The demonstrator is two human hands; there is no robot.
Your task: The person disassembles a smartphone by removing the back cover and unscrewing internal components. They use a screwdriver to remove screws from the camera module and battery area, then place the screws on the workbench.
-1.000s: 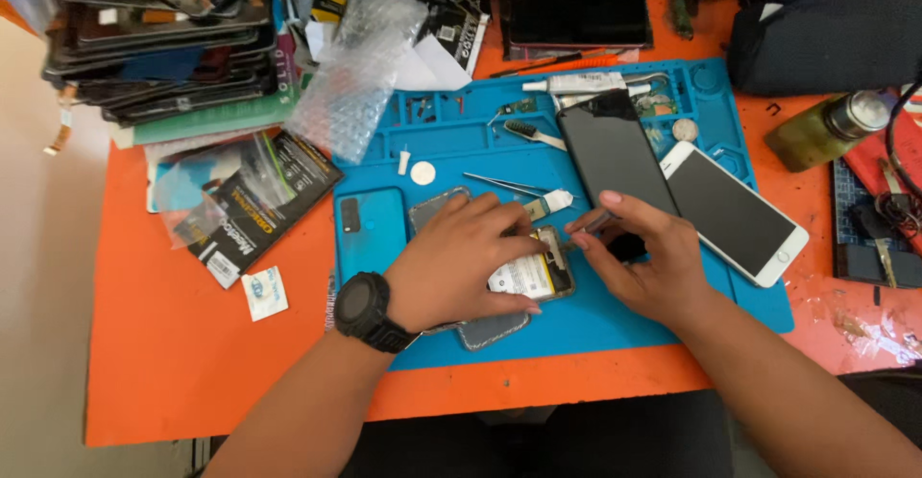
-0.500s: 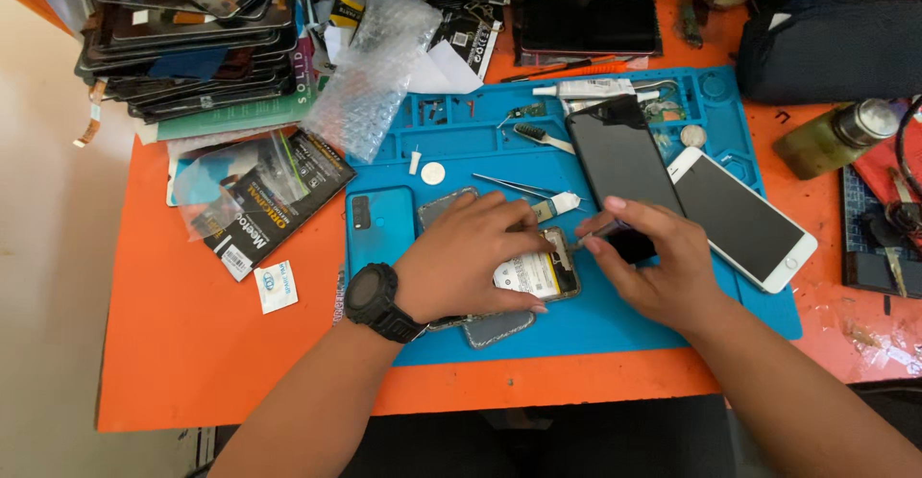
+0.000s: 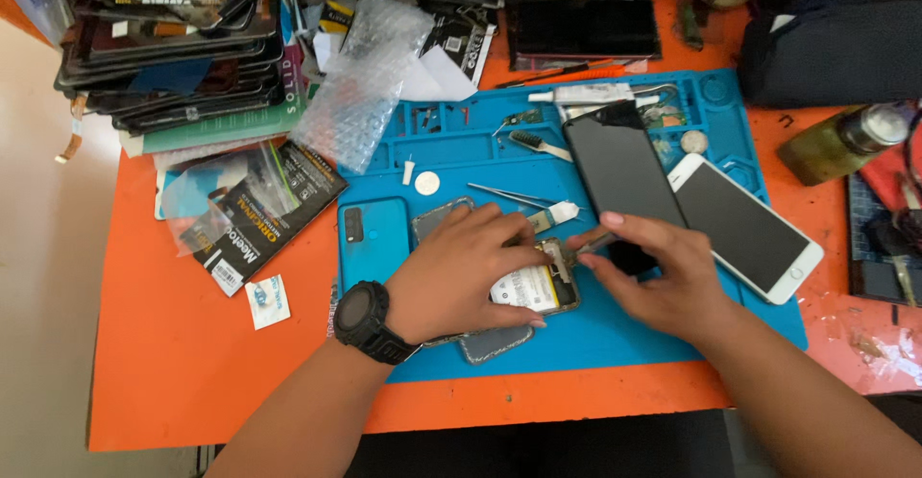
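Barely anything has shifted since a moment ago: both hands stay planted on the opened phone, only the view has drifted a touch. Starting upper left of the frame, a stack of dark screens [image 3: 173, 50] leans over the orange table [image 3: 192, 372], with a packaged screen protector [image 3: 254, 214] and a small white sachet [image 3: 267, 301] below it. Moving right, a teal back cover [image 3: 373, 245] lies on the blue work mat [image 3: 615, 339]. Now the left hand [image 3: 466, 271], black watch [image 3: 368, 320] on the wrist, is spread flat, pressing down on the opened phone [image 3: 533, 288] at centre frame. Just right of it, the right hand [image 3: 663, 271] has thumb and forefinger pinched together on a thin metal tool [image 3: 588, 245] whose tip meets the phone's upper edge. Further right, a black screen [image 3: 622, 166] and a white phone [image 3: 744, 223] lie side by side; a greenish bottle [image 3: 840, 142] lies at far right.
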